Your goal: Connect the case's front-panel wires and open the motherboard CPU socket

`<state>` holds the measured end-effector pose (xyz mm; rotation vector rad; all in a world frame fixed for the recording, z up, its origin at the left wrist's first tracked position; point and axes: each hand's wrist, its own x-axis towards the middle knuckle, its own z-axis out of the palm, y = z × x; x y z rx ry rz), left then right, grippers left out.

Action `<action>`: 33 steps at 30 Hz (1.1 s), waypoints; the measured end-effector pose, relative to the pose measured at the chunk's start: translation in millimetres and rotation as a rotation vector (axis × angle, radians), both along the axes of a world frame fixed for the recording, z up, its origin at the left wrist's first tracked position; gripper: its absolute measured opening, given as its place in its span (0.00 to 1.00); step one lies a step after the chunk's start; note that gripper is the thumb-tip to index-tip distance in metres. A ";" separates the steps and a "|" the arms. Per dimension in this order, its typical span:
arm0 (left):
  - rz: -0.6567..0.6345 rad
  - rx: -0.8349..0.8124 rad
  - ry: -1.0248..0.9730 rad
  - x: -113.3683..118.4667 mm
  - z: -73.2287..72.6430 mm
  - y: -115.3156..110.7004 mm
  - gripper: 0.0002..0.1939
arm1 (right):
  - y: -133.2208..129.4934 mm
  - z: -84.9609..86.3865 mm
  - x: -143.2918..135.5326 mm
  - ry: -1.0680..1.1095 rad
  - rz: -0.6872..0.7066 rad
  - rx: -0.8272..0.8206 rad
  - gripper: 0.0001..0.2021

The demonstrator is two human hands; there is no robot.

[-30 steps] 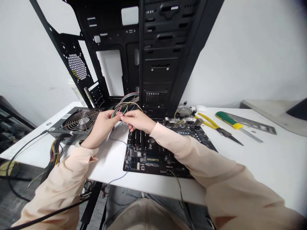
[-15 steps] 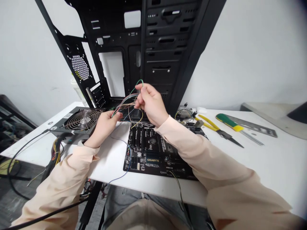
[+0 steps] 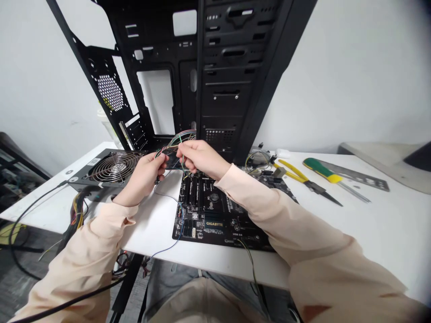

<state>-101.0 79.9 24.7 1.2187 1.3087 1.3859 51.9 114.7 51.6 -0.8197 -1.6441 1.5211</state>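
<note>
Left grip (image 3: 143,177) is closed on a bundle of thin coloured wires (image 3: 184,133), and a green wire (image 3: 180,140) among them is pinched in the right grip (image 3: 202,157), just beside it; the wires are held above the white desk (image 3: 353,237) at the foot of a black computer case (image 3: 232,80), which is seen at twelve o'clock. At nine o'clock a power supply (image 3: 116,168) is set near, and at five o'clock a motherboard (image 3: 214,224) is laid flat, while at three o'clock, well apart, yellow-handled pliers (image 3: 313,186) and a green-and-yellow screwdriver (image 3: 318,168) are placed side by side.
</note>
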 end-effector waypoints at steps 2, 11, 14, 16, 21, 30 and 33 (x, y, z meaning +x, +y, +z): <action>-0.037 -0.045 -0.021 0.1 1.9 -1.9 0.12 | -0.7 -5.0 -2.8 -0.029 0.043 -0.062 0.14; -0.122 -0.123 0.139 2.4 3.9 -6.9 0.10 | 1.6 -15.2 -5.2 -0.045 -0.086 -0.108 0.08; -0.122 -0.117 0.227 3.9 4.4 -7.9 0.08 | 2.2 -15.9 -5.3 -0.025 -0.102 -0.119 0.08; -0.127 -0.115 0.283 4.6 4.3 -8.5 0.08 | 1.7 -15.6 -5.2 -0.015 -0.104 -0.112 0.08; -0.106 -0.109 0.310 4.0 2.1 -8.2 0.09 | 1.6 -15.5 -2.5 -0.221 -0.015 0.002 0.08; -0.091 -0.190 0.219 4.0 2.8 -8.4 0.11 | 9.5 -25.7 1.5 -0.280 0.135 0.045 0.10; -0.090 -0.221 0.223 6.1 5.0 -9.7 0.11 | 10.7 -28.6 1.2 -0.305 0.143 0.084 0.10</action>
